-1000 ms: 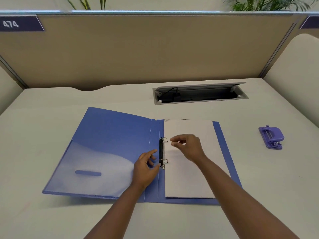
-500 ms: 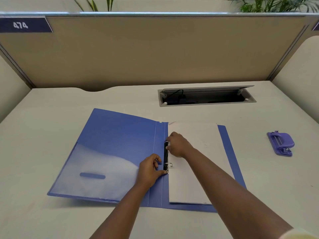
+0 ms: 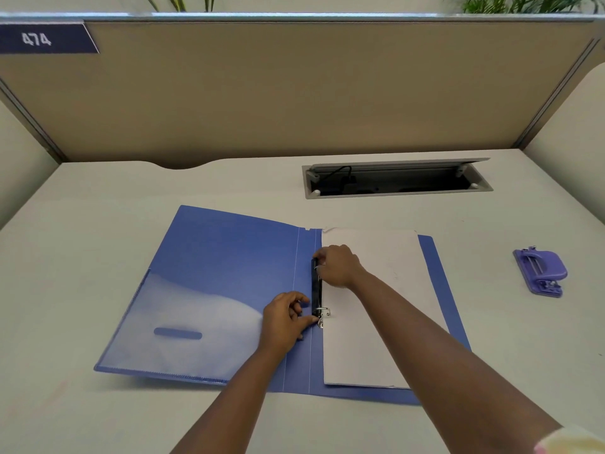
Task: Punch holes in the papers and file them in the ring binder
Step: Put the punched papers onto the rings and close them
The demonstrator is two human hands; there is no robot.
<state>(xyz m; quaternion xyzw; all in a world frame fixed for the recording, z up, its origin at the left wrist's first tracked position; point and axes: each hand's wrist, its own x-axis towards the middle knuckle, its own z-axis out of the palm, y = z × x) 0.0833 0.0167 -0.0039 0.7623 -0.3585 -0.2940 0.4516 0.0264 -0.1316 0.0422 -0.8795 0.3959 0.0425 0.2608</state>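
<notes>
1. Your right hand point(image 3: 339, 265) is pinched on the far ring at the top of the black clip point(image 3: 316, 286); your left hand point(image 3: 286, 317) has thumb and fingers closed at the near ring point(image 3: 322, 314), touching the clip's lower end. Whether either ring is fully shut, I cannot tell.
2. The papers point(image 3: 376, 309) lie on the right half of the open binder point(image 3: 229, 273), left edge against the clip. If the rings snap while the holes sit off the prongs, you may tear the edge.
3. Fingertips sit right at the rings; a sudden snap could nip them.
4. Pressing one end only may leave the other ring gaping, so sheets could slip out later.
5. The punch point(image 3: 540, 271) stands well apart on the desk point(image 3: 98, 208), out of harm's way.
</notes>
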